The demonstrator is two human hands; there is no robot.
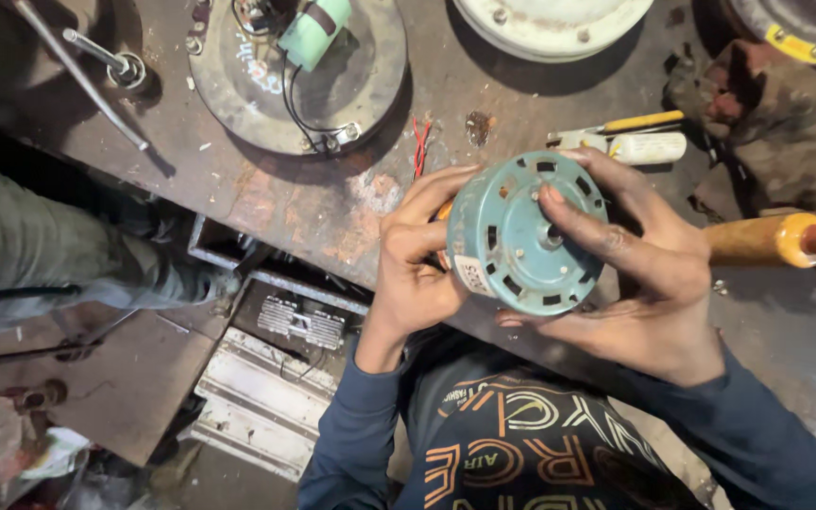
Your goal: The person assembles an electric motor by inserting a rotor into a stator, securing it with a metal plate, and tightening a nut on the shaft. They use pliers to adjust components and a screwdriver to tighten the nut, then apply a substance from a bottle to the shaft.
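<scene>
Teal motor housing [521, 231] gripped by left hand [416, 260], right hand [644, 269]

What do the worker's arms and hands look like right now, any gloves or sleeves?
No gloves: the left hand and the right hand are both bare. Both arms wear long dark blue sleeves that reach the wrists, part of a top with orange and pale lettering on the chest. No watch, rings or bands show.

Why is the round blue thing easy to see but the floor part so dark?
In the head view, light falls on the teal motor housing and both hands, left hand and right hand, which look sharp; the lower left under the workbench sits in shadow; the edges look slightly stretched.
</scene>
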